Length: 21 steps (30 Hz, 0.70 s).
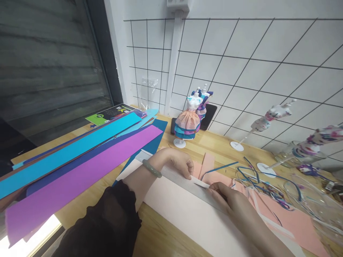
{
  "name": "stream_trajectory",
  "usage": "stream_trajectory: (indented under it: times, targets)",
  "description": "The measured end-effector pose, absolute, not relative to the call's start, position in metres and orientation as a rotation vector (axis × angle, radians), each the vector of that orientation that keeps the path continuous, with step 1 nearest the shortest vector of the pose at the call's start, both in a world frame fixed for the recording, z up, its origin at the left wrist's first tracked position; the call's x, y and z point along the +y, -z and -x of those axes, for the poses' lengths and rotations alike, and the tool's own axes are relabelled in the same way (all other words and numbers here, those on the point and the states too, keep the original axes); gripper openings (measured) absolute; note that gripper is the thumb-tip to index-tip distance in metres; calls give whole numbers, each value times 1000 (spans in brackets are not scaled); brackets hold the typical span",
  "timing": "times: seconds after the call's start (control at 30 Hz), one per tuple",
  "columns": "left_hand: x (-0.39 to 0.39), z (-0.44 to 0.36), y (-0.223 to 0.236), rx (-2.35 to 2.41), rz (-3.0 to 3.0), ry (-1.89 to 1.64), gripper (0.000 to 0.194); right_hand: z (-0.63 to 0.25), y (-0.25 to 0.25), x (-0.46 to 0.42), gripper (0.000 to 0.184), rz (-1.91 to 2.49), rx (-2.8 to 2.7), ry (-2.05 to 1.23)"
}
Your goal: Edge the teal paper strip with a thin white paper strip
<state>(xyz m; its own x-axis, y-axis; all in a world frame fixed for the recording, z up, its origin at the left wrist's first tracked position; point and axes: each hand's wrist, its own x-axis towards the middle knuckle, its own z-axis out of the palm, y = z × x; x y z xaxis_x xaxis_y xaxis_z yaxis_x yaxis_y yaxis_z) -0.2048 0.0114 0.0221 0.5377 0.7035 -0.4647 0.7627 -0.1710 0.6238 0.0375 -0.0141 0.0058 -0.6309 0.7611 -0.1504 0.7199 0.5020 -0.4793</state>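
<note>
A long pale pink sheet (184,210) lies slanting across the table, with a translucent grey strip (178,182) along its far edge. My left hand (180,163), a green bangle on its wrist, rests on the strip with fingers curled and tips pressed together at its edge. My right hand (227,196) pinches a thin, dark, pointed tool (199,185) between thumb and index finger. The tool's tip lies over the strip, pointing towards my left hand; its kind is unclear. Peach paper (207,164) shows beyond both hands.
Purple (107,164) and bright blue strips (80,144) stretch along the left. Small dress forms, one in a layered peach skirt (184,119), stand by the gridded wall. Tangled blue and white offcuts (257,178) and a bare-stemmed dress form (268,121) are on the right.
</note>
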Motion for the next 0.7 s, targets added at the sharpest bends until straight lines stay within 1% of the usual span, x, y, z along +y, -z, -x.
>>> stream_trajectory:
  times: [0.53,0.7]
  targets:
    - [13,205,-19,1191,-1894,85,23,-37,7,-21,36,1363,-2443,-844]
    - [14,205,-18,1195,-1891,82,23,-37,6,-23,36,1341,-2481,-779]
